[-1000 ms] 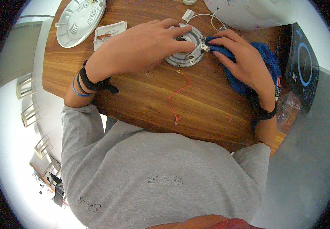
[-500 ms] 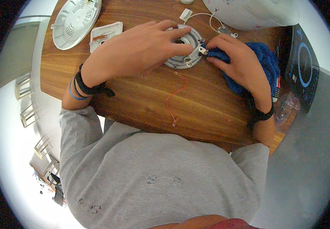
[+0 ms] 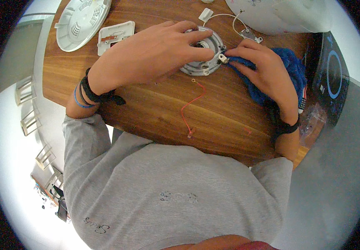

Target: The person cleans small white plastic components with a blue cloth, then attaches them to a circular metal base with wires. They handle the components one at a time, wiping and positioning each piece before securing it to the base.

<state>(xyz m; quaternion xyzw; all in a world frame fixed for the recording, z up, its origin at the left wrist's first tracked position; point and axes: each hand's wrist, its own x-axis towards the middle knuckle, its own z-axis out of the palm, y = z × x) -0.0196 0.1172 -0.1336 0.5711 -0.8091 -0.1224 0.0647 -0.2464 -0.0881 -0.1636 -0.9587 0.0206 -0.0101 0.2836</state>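
A round metal heating plate (image 3: 216, 41) lies on the wooden table in front of me. My left hand (image 3: 153, 50) grips it from the left, with thumb and fingers spread over its face and the middle partly hidden. At the plate's right edge a small metal tab (image 3: 223, 58) sticks out. My right hand (image 3: 267, 73) pinches a fold of a blue cloth (image 3: 291, 61) against this tab. The rest of the cloth is bunched behind and under that hand. A red wire (image 3: 183, 109) with a ring terminal lies on the table just below the plate.
At the far left are a white vented round cover (image 3: 82, 23) and a small white panel (image 3: 105, 46). Beyond the plate lies a white cable (image 3: 219, 15) beside a large white rounded housing (image 3: 280, 16). To the right stand a black panel (image 3: 330, 83) and a clear plastic bag (image 3: 312, 121).
The plate, cloth and both hands sit slightly further right in the picture. The right fingers have shifted a little at the tab. Both grips stay the same.
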